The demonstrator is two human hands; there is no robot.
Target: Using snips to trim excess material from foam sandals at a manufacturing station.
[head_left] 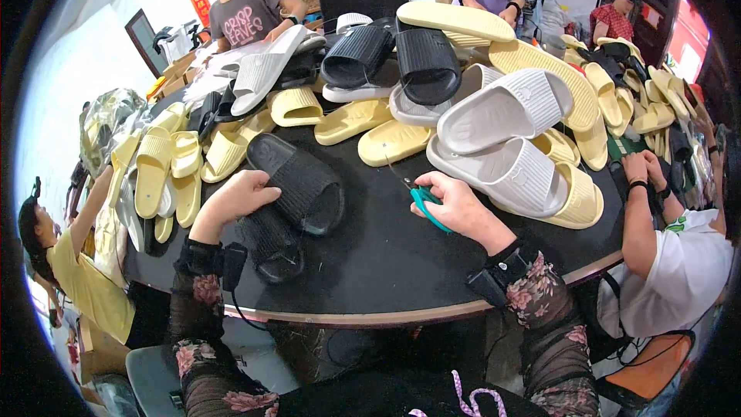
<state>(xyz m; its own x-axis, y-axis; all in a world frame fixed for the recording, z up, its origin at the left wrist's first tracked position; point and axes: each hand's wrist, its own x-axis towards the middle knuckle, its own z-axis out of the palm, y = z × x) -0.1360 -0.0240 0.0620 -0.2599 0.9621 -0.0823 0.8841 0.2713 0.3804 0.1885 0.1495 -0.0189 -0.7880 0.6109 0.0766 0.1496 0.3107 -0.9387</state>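
Head view, left hand (235, 199): lies palm down, fingers curled over the edge of a black slide sandal (297, 181) on the black table (386, 262).
Second black sandal (270, 243): lies under the first one, just below the left wrist.
Right hand (455, 205): closed around teal-handled scissors (423, 202), blades pointing up-left.
White sandals (505, 139): stacked just beyond the right hand.
Yellow sandals (166, 166): piled at the table's left edge.
Co-worker's hands (644, 170): at the table's right rim.

You have bare tabletop (386, 255) at six o'clock, between the black slipper (297, 181) and your right hand (455, 205). From ten to two o'clock, heaped slippers (463, 100) wall it off; white slippers (509, 174) crowd three o'clock.
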